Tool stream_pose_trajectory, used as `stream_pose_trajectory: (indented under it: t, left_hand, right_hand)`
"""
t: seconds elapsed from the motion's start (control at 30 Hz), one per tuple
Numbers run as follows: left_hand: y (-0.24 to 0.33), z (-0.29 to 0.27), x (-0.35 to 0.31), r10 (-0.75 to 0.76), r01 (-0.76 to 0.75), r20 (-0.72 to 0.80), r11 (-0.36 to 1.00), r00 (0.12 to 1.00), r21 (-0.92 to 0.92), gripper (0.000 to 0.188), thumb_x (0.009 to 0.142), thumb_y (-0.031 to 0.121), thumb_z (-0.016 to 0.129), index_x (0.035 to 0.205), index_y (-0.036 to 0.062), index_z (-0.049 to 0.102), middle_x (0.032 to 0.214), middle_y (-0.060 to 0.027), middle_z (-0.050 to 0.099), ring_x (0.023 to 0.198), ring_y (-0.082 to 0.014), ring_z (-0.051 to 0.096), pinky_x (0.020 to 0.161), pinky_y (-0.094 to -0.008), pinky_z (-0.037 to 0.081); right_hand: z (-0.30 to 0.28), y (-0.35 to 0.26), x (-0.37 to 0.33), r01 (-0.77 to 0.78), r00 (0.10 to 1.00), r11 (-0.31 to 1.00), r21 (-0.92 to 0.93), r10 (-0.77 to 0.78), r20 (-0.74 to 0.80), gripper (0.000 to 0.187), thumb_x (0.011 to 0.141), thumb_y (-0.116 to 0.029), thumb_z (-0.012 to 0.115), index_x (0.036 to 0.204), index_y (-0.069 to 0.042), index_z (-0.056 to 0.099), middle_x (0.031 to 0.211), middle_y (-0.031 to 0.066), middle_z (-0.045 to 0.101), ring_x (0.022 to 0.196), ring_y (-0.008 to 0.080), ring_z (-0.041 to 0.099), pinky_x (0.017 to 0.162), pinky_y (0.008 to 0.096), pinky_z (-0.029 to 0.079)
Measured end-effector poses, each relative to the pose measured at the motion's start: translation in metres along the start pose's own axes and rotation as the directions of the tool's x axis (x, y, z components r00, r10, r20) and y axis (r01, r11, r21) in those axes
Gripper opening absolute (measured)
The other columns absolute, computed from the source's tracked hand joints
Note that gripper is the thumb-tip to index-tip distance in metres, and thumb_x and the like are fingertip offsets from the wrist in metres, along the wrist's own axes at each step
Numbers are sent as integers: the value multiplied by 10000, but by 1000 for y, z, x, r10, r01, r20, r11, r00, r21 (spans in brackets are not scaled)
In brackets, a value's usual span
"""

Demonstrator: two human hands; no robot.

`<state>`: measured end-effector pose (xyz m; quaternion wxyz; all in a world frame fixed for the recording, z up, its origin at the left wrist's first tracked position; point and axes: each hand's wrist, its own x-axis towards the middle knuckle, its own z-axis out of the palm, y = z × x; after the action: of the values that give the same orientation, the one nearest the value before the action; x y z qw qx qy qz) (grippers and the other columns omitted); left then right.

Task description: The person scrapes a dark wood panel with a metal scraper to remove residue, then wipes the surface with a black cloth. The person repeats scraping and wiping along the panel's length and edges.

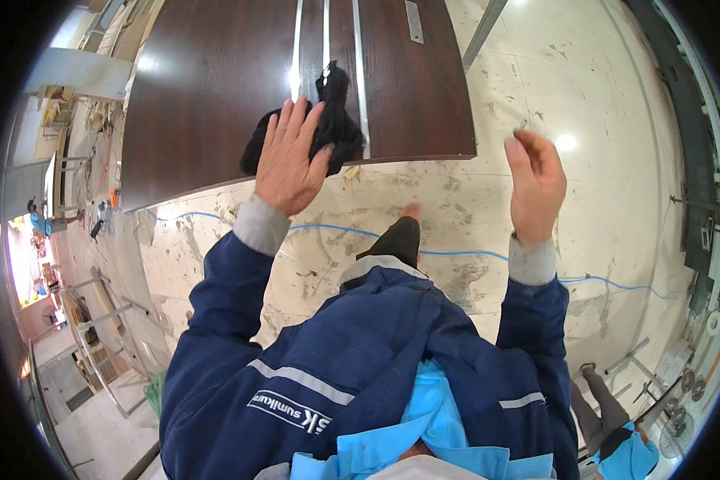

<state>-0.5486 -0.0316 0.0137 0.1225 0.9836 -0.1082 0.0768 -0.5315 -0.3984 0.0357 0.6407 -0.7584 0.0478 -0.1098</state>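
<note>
A dark brown wood-grain panel [208, 104], like a door leaf, lies ahead of me with silvery strips [360, 80] running along it. On its near edge is a bunched black cloth [341, 120]. My left hand [290, 164] lies flat over the cloth, its fingers stretched out toward the far side. Off the panel's right corner, my right hand [538, 188] is raised above the floor with its fingers curled and the thumb close to them. Whether anything small is between those fingertips cannot be made out. A small metal plate [414, 22] sits on the panel's far right.
A blue hose [464, 254] crosses the pale, stained floor [600, 208] near my feet. Metal frames [104, 336] stand at the left. Another person in a light blue shirt [628, 456] is at the lower right. A metal bar [484, 36] rises beside the panel's right edge.
</note>
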Motion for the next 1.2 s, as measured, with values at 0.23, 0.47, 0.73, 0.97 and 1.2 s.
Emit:
stream_pose_trajectory:
  t: [0.23, 0.47, 0.73, 0.97, 1.2]
  left_hand:
    - [15, 20, 65, -82, 90, -83, 991, 993, 100, 752, 1020, 487, 624, 1634, 104, 421, 1691, -262, 373, 1595, -438, 302, 1313, -550, 204]
    - [26, 37, 160, -206, 239, -193, 956, 959, 168, 653, 1062, 433, 570, 1573, 37, 478, 1633, -273, 448, 1552, -430, 370, 1305, -519, 244]
    - [75, 33, 112, -251, 265, -120, 956, 961, 123, 622, 1043, 382, 619, 1598, 135, 483, 1640, -209, 473, 1558, -422, 381, 1300, -541, 257]
    - [189, 29, 72, -511, 508, -36, 858, 859, -69, 808, 909, 137, 709, 1650, 78, 393, 1738, -232, 306, 1629, -422, 247, 1329, -554, 190]
    - [145, 37, 136, -728, 734, -90, 671, 679, 108, 679, 1044, 241, 589, 1655, 66, 351, 1731, -247, 301, 1622, -419, 249, 1332, -529, 188]
  right_hand:
    - [51, 31, 131, -8, 947, 993, -119, 45, 318, 915, 861, -468, 887, 1456, 123, 520, 1336, 269, 671, 1206, 300, 684, 985, 388, 563]
    - [115, 46, 206, 172, 856, 934, -313, 15, 517, 1071, 836, -573, 868, 1497, 162, 457, 1293, 295, 707, 1181, 365, 712, 1015, 406, 564]
    - [139, 57, 251, -45, 786, 988, -148, 127, 605, 818, 891, -513, 863, 1357, 107, 603, 1206, 168, 732, 1052, 264, 731, 929, 370, 580]
    - [117, 54, 290, -329, 605, 943, -50, 251, 755, 398, 1045, -282, 692, 1217, 76, 691, 1115, 155, 753, 898, 225, 769, 693, 332, 634]
    - [89, 45, 327, -388, 441, 915, -108, 287, 850, 294, 1085, -190, 592, 1217, 56, 683, 1078, 166, 753, 872, 234, 770, 704, 337, 636]
